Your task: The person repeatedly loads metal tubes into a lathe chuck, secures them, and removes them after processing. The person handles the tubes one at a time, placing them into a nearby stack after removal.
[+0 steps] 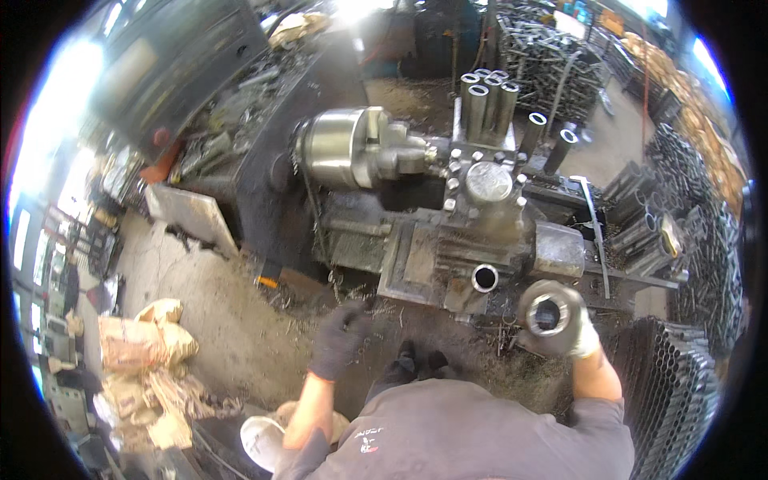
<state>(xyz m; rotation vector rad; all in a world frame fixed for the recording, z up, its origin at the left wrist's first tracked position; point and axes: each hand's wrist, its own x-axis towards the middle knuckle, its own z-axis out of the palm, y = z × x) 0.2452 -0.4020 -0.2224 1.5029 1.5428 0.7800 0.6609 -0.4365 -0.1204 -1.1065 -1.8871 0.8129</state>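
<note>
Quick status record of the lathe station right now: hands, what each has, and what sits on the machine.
left hand: dark glove, grip empty, fingers curled, low at the front of the lathe
right hand: pale glove, shut on short grey steel tube section, open end facing the camera
machine: grimy grey metal lathe with shiny steel chuck
on tool post: bundle of upright grey steel tubes
on carriage: one short tube end beside the held piece
right side: stacked dark steel tubes
floor: metal swarf, crumpled paper sacks to the left

grey short-sleeved shirt (480,432) with a small chest mark; dark work glove on left hand (340,338), pale grimy glove on right hand (572,332).
</note>
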